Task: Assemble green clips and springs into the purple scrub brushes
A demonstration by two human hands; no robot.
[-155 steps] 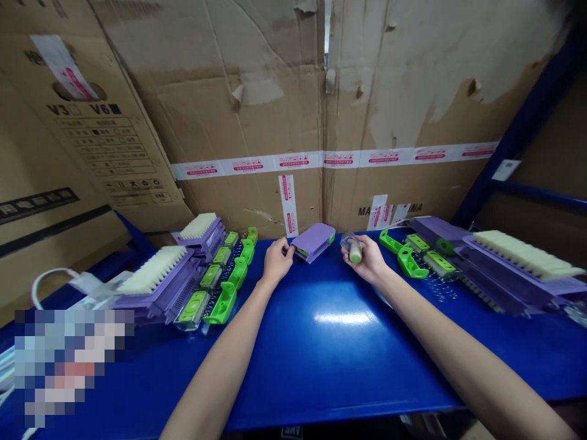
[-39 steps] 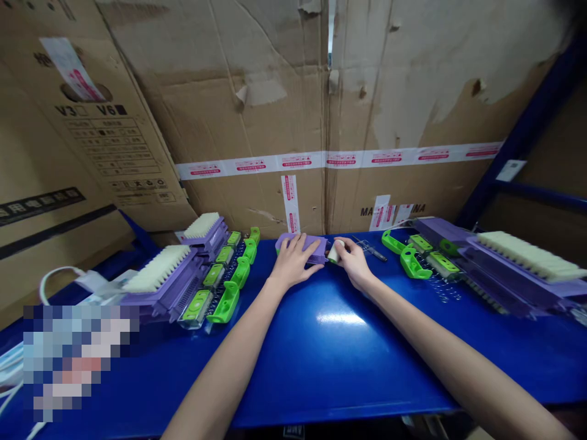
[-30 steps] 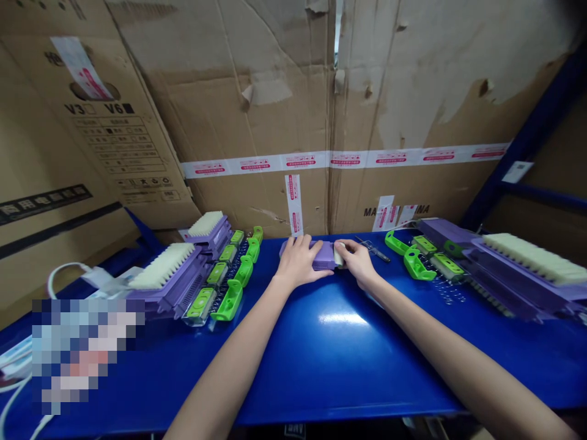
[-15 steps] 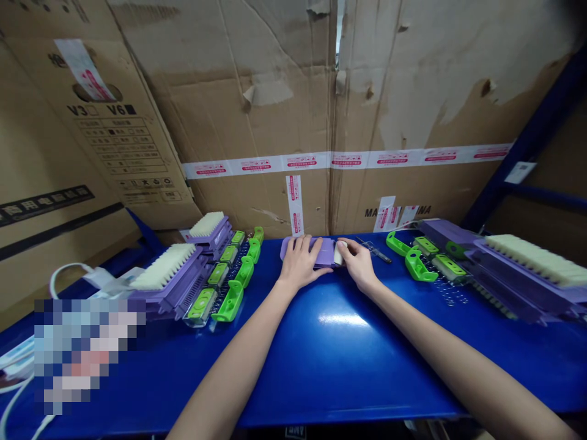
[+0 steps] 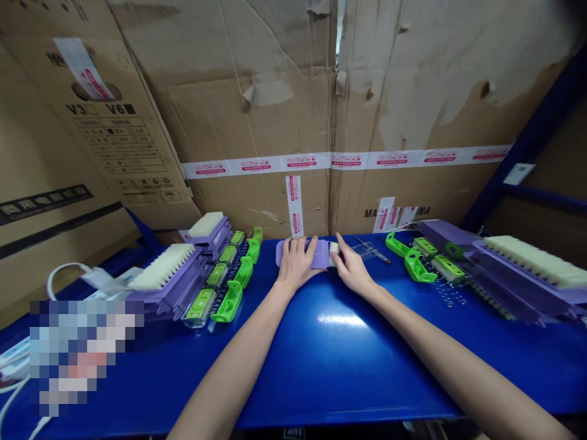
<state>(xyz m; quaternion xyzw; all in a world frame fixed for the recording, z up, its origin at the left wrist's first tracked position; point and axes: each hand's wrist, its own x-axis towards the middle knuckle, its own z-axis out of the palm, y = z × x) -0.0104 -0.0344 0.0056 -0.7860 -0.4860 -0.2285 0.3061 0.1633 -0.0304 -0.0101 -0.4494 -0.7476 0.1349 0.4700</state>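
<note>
A flat purple plastic housing (image 5: pixel 321 253) lies at the back middle of the blue table. My left hand (image 5: pixel 295 264) grips it from above, fingers over its top and thumb along the near edge, covering much of it. At its right end sits a small off-white block (image 5: pixel 334 248), touching the housing. My right hand (image 5: pixel 353 269) presses the block with the thumb. Its index finger is raised straight, and the other fingers are partly hidden. Just right of this hand lie a clear plastic piece (image 5: pixel 364 249) and a thin dark-tipped tool (image 5: pixel 381 257).
Purple units with off-white bristle pads (image 5: pixel 162 267) stand left, beside green-topped clear boxes (image 5: pixel 202 304), springs and green caps (image 5: pixel 229 300). Similar purple units (image 5: pixel 504 281), green caps (image 5: pixel 418 267) and springs lie right. White cables (image 5: pixel 64 269) are far left. Cardboard (image 5: pixel 257 122) walls the back.
The pale block, earlier held apart in my right hand, now meets the housing's right end. My left hand has moved over the housing. Just now, my right index finger lifted.
</note>
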